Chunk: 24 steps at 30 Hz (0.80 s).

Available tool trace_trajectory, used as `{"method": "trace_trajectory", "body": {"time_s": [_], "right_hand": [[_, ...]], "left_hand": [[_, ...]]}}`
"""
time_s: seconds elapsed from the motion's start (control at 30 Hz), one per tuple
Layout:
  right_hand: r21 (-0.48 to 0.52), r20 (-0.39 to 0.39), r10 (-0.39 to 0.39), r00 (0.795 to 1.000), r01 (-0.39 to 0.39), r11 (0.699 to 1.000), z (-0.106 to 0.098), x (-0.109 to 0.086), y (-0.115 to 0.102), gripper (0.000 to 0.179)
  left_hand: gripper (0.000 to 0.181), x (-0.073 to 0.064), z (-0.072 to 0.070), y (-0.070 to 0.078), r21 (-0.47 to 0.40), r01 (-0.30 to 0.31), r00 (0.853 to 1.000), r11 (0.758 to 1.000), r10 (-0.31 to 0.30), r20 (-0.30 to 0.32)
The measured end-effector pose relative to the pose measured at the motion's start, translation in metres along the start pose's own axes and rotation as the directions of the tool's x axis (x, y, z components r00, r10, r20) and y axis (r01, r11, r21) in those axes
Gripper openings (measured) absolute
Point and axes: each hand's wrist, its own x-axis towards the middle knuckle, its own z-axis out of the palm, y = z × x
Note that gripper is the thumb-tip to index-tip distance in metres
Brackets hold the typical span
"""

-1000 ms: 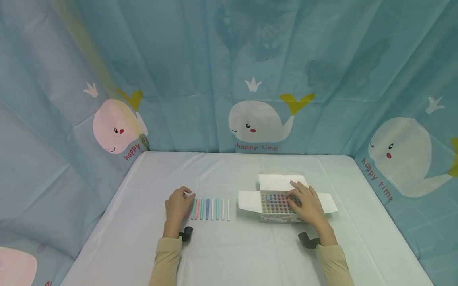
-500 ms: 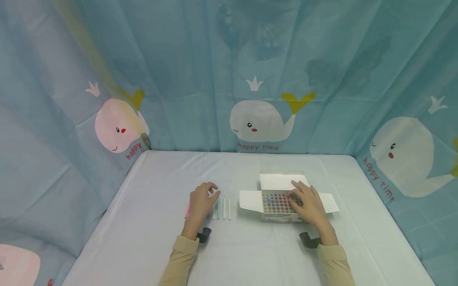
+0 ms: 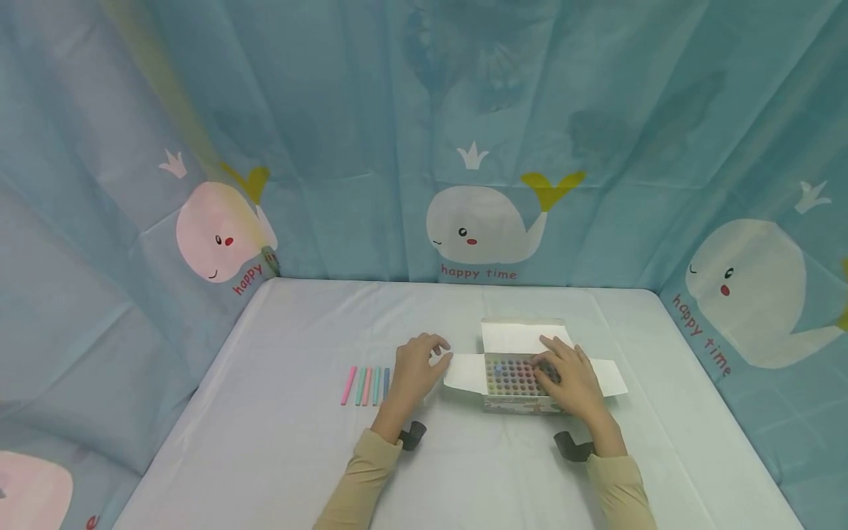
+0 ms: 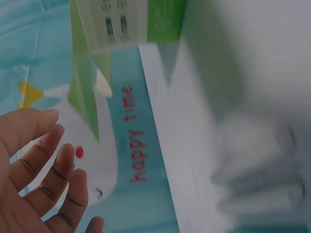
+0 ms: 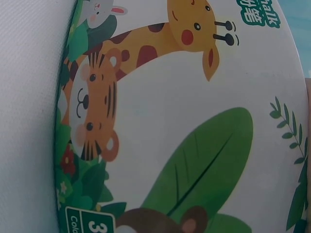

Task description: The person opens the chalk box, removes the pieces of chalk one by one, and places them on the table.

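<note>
A row of coloured chalk sticks (image 3: 348, 386) lies on the white table in the head view. My left hand (image 3: 416, 368) hovers over that row's right end and hides the sticks there. In the left wrist view this hand's fingers (image 4: 58, 162) are loosely bent, with nothing seen between them. The chalk box (image 3: 520, 404) stands with its flaps spread, packed with upright chalks (image 3: 513, 377); a blue one (image 3: 498, 369) stands out. Over the box's right part lies my right hand (image 3: 571, 379), thumb and index near the chalk tops. Whether its fingertips touch a chalk cannot be seen.
The box's left flap (image 3: 465, 372) reaches out close to the left hand. Its back flap (image 3: 520, 338) stands up behind. A printed whale curtain (image 3: 371, 147) hangs at the table's far edge. Each wrist bears a black camera mount (image 3: 412, 436).
My left hand has moved right along the chalk row toward the box, uncovering the leftmost sticks and covering the right ones. The right hand has stayed in place over the box.
</note>
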Motion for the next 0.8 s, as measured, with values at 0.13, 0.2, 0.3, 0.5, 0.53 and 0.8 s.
{"method": "trace_trajectory", "body": {"time_s": [0.13, 0.2, 0.3, 0.5, 0.53, 0.8], "right_hand": [[0.000, 0.002, 0.001, 1.000, -0.001, 1.000, 0.000, 0.000, 0.000, 0.014], [0.004, 0.005, 0.005, 1.000, -0.005, 1.000, 0.000, 0.000, 0.000, 0.014], [0.010, 0.007, 0.006, 1.000, -0.006, 1.000, -0.001, 0.000, -0.001, 0.016], [0.027, 0.003, -0.004, 1.000, 0.004, 1.000, -0.001, -0.001, -0.001, 0.017], [0.026, 0.000, -0.007, 1.000, 0.007, 1.000, -0.001, 0.000, 0.000, 0.017], [0.023, -0.002, -0.010, 1.000, 0.010, 1.000, -0.001, 0.001, -0.001, 0.017]], "left_hand": [[0.011, 0.001, 0.009, 0.012, -0.024, -0.074, 0.997, 0.997, 0.074, -0.022], [0.011, 0.002, 0.014, 0.018, -0.017, -0.101, 0.995, 0.995, 0.101, -0.019], [0.012, 0.003, 0.019, 0.026, 0.007, -0.104, 0.994, 0.995, 0.104, 0.026], [0.011, 0.003, 0.025, 0.041, 0.012, -0.088, 0.990, 0.996, 0.086, 0.110], [0.011, 0.004, 0.026, 0.042, 0.011, -0.098, 0.989, 0.995, 0.096, 0.110], [0.010, 0.005, 0.036, 0.051, 0.057, -0.111, 0.980, 0.992, 0.100, 0.173]]}}
